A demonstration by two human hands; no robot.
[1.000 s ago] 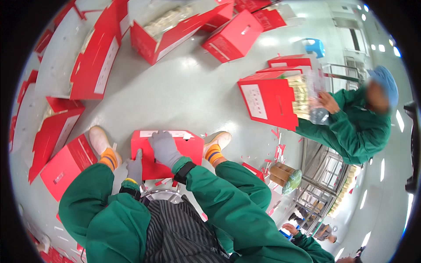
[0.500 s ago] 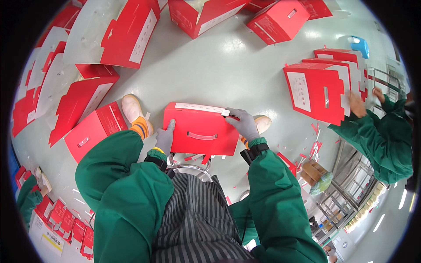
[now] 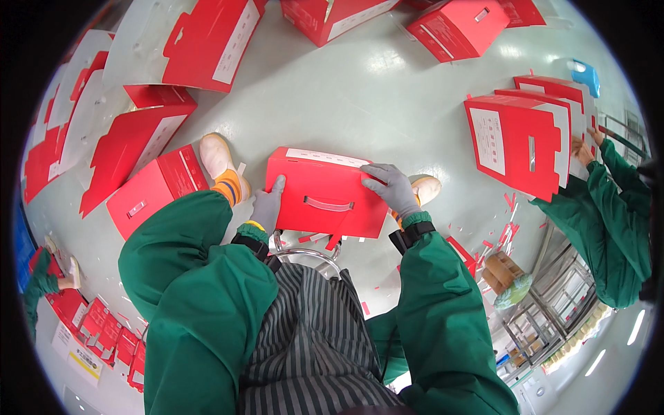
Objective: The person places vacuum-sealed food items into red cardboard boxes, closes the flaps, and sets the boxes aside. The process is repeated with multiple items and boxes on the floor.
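A closed red carton (image 3: 325,181) with a white label strip along its far edge and a handle on the face toward me sits over a round metal stool frame (image 3: 311,254) between my knees. My left hand (image 3: 268,202), in a grey glove, grips the carton's left side with the thumb pointing up. My right hand (image 3: 393,184), also gloved in grey, holds the carton's upper right corner, fingers over the edge.
Open red cartons with clear liners (image 3: 138,131) line the left. Closed cartons (image 3: 456,31) stand ahead. A co-worker (image 3: 609,221) handles standing cartons (image 3: 515,145) at right. Red scraps, a brown bundle (image 3: 501,271) and a metal rack (image 3: 546,325) lie beyond my right leg.
My right hand has moved from the carton's top middle to its right corner, uncovering the handle. The view has shifted, and less of the co-worker on the right shows.
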